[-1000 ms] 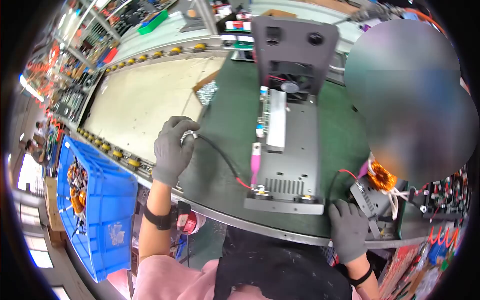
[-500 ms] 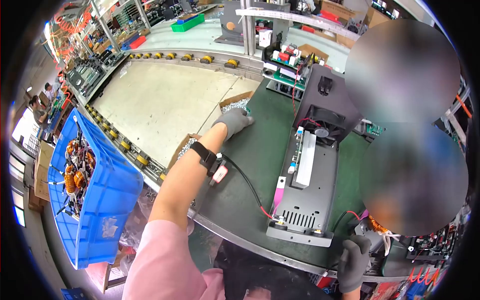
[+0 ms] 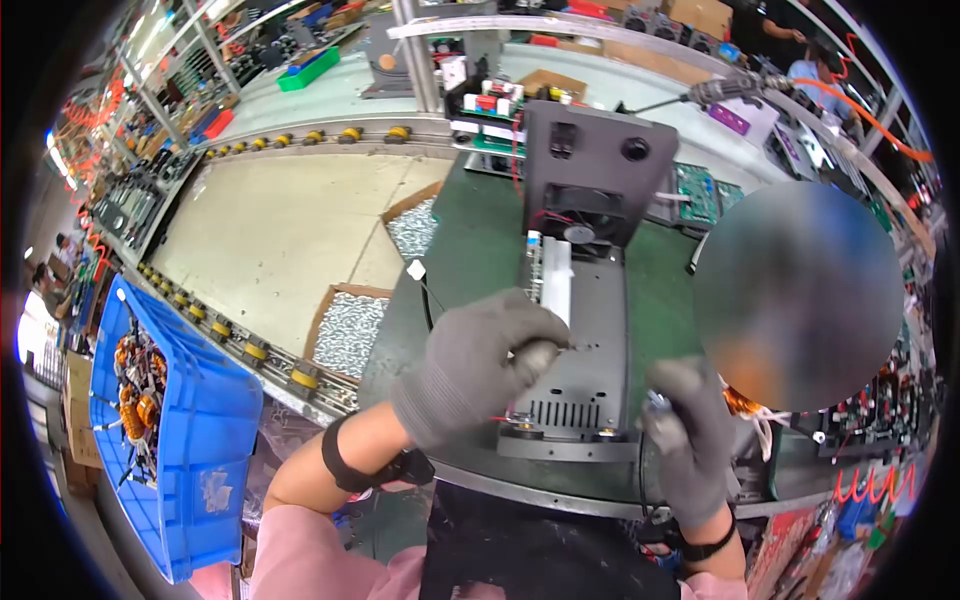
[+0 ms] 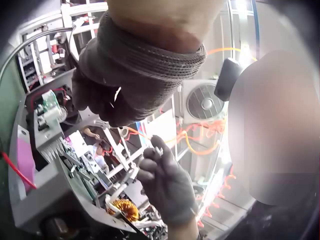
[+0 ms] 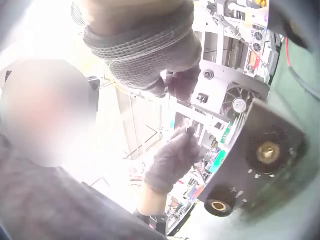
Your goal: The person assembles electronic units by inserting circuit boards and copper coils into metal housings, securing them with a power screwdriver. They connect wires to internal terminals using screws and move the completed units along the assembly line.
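In the head view my left hand [image 3: 480,365], gloved in grey, hovers over the front left of a grey metal chassis [image 3: 600,350]. Its thumb and curled fingers pinch a small pale metal fastener [image 3: 513,354], mostly hidden. The right hand [image 3: 690,430], gloved too, is raised by the chassis's right front corner. Between its thumb and fingers is a small silver piece [image 3: 657,400], its kind unclear; a black cable [image 3: 642,470] hangs below. Left of the chassis a second black cable stands up, tipped with a pale terminal [image 3: 416,269]. A fan [image 3: 580,225] sits at the chassis's upright panel.
Two cardboard boxes of fasteners, a nearer one [image 3: 348,335] and a farther one [image 3: 412,230], lie to the left. A blue crate [image 3: 205,430] with copper coils stands beyond the table edge. Rightward is a copper coil [image 3: 738,400]. A driver tool [image 3: 730,90] hangs at the back.
My left hand let go of the black cable's end, reached to the farther fastener box, then came back over the chassis. The right hand rose from the table edge, a silver piece now showing in it.
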The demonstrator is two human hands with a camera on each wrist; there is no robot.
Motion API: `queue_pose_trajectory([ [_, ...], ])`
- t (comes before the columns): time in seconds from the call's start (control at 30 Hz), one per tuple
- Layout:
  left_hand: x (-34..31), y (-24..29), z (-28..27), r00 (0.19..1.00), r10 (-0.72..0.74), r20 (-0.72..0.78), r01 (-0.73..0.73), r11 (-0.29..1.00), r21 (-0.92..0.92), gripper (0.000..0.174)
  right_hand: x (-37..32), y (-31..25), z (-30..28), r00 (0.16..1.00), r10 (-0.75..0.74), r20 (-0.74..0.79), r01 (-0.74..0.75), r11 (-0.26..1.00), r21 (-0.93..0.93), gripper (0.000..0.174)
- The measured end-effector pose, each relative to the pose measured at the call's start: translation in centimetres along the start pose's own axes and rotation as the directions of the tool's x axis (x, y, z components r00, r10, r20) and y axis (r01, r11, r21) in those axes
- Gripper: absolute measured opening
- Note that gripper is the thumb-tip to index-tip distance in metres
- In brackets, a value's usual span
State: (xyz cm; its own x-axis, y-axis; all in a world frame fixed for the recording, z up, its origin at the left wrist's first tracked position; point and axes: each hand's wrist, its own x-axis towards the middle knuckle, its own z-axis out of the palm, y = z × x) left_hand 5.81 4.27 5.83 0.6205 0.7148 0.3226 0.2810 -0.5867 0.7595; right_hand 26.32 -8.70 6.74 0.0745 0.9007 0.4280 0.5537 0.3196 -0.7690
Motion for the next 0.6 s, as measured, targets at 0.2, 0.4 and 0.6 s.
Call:
queue_pose_trajectory([
  [0.2, 0.1, 2.2, 3.5, 0.967, 0.254, -0.007, -0.25, 0.957, 0.147, 0.02, 0.7, 1.5, 0.9, 0.909, 0.367, 0.197, -0.415, 0.775, 0.477, 0.02],
  [0.4, 0.1, 2.6, 4.5, 0.945, 0.322, -0.056, -0.302, 0.927, 0.224, 0.019, 0.2, 2.5, 0.5, 0.92, 0.364, 0.146, -0.392, 0.846, 0.361, 0.023],
  [0.6, -0.1, 2.2, 4.8, 0.94, 0.334, -0.068, -0.305, 0.913, 0.272, 0.019, -0.5, 2.1, 0.7, 0.862, 0.427, 0.273, -0.507, 0.729, 0.46, 0.027],
])
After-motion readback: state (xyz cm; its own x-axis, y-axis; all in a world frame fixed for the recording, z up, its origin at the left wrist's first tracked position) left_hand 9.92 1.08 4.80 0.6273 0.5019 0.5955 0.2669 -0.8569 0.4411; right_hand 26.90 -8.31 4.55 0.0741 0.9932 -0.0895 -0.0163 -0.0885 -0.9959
